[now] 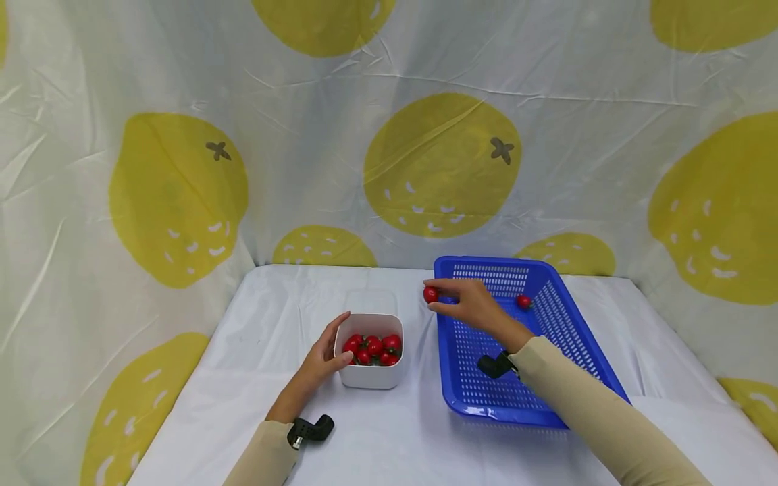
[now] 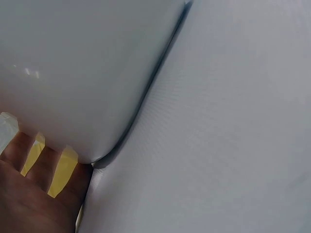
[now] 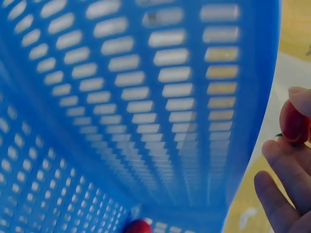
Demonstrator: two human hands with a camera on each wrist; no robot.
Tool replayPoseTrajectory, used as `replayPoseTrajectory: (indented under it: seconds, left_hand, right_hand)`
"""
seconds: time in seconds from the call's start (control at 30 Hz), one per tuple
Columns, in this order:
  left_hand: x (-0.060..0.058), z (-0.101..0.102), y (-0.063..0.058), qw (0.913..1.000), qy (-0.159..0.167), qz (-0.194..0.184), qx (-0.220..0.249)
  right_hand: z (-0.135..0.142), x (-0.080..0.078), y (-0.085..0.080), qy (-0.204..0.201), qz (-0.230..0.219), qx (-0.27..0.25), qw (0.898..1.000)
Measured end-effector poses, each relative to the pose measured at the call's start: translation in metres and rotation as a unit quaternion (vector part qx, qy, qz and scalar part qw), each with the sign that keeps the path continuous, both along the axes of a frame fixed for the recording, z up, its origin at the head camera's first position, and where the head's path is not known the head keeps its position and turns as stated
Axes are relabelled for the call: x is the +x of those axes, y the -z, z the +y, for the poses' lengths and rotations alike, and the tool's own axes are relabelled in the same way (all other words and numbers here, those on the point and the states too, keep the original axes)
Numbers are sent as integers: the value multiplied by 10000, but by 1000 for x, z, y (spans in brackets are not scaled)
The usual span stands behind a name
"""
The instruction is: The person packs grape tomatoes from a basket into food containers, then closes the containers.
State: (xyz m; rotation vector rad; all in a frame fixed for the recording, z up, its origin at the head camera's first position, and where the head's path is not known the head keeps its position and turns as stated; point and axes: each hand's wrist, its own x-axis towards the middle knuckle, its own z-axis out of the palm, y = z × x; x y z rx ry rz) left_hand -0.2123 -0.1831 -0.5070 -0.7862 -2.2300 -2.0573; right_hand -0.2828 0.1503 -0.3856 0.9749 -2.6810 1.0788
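Note:
My right hand (image 1: 471, 304) pinches a cherry tomato (image 1: 430, 294) between thumb and fingers, over the left rim of the blue basket (image 1: 452, 398). In the right wrist view this tomato (image 3: 293, 122) looks smooth and red, with a bit of green below. My left hand (image 1: 319, 361) holds the left side of a white square container (image 1: 371, 378), its thumb at the near rim. The left wrist view has the fingers (image 2: 46, 158) spread against the container wall (image 2: 82, 97). Several cherry tomatoes (image 1: 373, 345) lie inside the container. One more tomato (image 1: 523, 302) remains in the basket's far right part.
A clear flat lid-like piece (image 1: 371, 299) lies on the white tablecloth (image 1: 273, 304) behind the container. The slotted basket walls stand high to the right of the container. A lemon-print curtain (image 1: 304, 169) hangs behind and beside the table.

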Motion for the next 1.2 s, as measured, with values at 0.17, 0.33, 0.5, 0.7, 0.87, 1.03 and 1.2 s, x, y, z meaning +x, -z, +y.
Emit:
replayPoseTrajectory:
  seconds: [0.17,0.33,0.5,0.7,0.87,1.03,1.2]
  left_hand:
    - [1,0,-1,10000,-23,-80,-13]
    - [1,2,-3,9998,-4,-180,58]
    - [1,1,-2,9999,1,-133,43]
    - [0,1,0,10000,-11,-75,34]
    - [-1,0,0,10000,14,-24,75]
    - [0,0,-1,9999,42,-106,97]
    - [0,-1,-1,9999,-20,-103,-6]
  right_hand:
    - [-11,7,-1,-260,69,89,9996]
    - [-21,11,1,-393,-58,99,9992]
    - [-27,14,4,-585,-147,156,9981]
    - [-34,16,9,-936,-254,126,9952]
    - [-39,20,13,-1065,-341,232,9935]
    - [-43,26,15,-1154,-358,373,9920]
    - [-47,27,19,-1306,-318,396,9901]
